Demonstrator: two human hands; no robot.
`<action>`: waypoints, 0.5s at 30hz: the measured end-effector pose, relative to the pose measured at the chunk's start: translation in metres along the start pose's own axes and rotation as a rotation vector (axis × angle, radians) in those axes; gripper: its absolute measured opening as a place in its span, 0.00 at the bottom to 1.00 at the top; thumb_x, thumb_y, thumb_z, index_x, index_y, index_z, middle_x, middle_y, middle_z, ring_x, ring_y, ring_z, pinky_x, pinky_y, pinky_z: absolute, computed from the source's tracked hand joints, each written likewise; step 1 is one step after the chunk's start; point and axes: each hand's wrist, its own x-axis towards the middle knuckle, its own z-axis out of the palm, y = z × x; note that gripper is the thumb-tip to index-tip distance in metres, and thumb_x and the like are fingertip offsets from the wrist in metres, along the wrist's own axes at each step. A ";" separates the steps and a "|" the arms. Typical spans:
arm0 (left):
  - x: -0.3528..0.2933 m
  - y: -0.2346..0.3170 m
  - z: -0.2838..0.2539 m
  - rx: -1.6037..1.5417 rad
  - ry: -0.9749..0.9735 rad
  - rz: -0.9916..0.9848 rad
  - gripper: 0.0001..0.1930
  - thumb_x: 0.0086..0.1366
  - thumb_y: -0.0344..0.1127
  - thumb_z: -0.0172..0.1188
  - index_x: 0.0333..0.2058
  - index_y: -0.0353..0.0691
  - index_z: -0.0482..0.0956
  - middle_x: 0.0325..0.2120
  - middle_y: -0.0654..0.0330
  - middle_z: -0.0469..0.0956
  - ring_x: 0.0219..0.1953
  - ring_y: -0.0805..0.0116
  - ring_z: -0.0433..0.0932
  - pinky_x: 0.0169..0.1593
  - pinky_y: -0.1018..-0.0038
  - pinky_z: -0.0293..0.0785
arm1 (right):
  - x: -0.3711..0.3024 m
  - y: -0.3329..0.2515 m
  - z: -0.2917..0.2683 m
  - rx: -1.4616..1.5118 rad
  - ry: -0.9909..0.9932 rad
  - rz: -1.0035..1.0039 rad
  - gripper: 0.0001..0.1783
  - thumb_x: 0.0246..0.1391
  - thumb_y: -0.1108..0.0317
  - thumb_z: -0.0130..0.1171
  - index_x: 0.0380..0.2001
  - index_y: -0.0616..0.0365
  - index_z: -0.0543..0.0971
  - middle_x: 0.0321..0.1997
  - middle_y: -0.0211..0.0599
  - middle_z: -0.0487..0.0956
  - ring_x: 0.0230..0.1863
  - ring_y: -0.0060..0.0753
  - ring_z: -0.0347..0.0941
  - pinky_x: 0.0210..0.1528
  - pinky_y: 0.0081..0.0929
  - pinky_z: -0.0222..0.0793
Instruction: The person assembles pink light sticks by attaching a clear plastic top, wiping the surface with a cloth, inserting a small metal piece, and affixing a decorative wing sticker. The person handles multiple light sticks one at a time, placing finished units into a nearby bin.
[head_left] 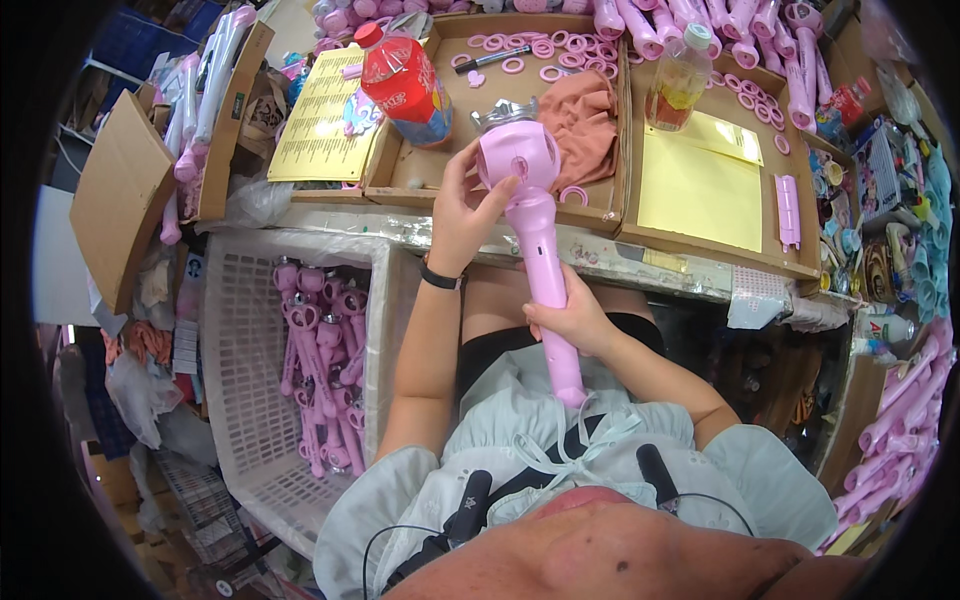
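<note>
A pink toy wand (541, 255) with a silver crown on its round head is held over my lap, its handle end toward my body. My left hand (468, 212) is closed round the head, the thumb pressed on its front. Lower down, my right hand (575, 312) wraps the handle. Just beyond the wand's head, a salmon-coloured cloth (582, 120) lies in a cardboard tray (405, 180) along with pink rings (543, 48) and a black marker (492, 59).
A white basket (235, 330) of similar wands stands at my left. Bottles, a red one (402, 85) and a clear one (680, 80), stand on the bench. Yellow paper (702, 185) lies in the right tray. More pink wands (900, 430) are piled at the right.
</note>
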 end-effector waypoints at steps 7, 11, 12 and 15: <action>-0.002 -0.013 0.012 0.159 0.082 0.072 0.32 0.56 0.36 0.63 0.56 0.31 0.60 0.49 0.51 0.68 0.47 0.65 0.72 0.46 0.74 0.72 | 0.000 0.001 0.004 0.036 0.016 0.014 0.33 0.47 0.75 0.59 0.54 0.61 0.55 0.29 0.34 0.69 0.21 0.24 0.70 0.23 0.24 0.70; -0.004 -0.022 0.019 0.222 0.117 0.162 0.32 0.59 0.35 0.59 0.58 0.31 0.56 0.52 0.48 0.63 0.54 0.62 0.65 0.55 0.71 0.62 | -0.001 0.000 0.005 0.047 0.009 0.016 0.33 0.47 0.76 0.58 0.55 0.60 0.55 0.29 0.35 0.69 0.22 0.24 0.70 0.24 0.24 0.71; -0.007 -0.022 0.019 0.186 0.128 0.144 0.31 0.60 0.34 0.58 0.59 0.31 0.55 0.53 0.48 0.63 0.55 0.62 0.64 0.57 0.70 0.60 | -0.002 0.000 0.004 0.054 -0.013 0.017 0.34 0.47 0.76 0.58 0.55 0.59 0.55 0.30 0.35 0.70 0.22 0.24 0.70 0.24 0.24 0.71; -0.024 -0.019 0.024 -0.169 0.254 0.191 0.29 0.66 0.35 0.50 0.61 0.33 0.49 0.57 0.51 0.59 0.59 0.62 0.59 0.61 0.70 0.55 | -0.004 -0.003 0.000 0.058 -0.106 -0.033 0.35 0.46 0.75 0.59 0.57 0.60 0.56 0.38 0.39 0.70 0.24 0.26 0.71 0.25 0.24 0.71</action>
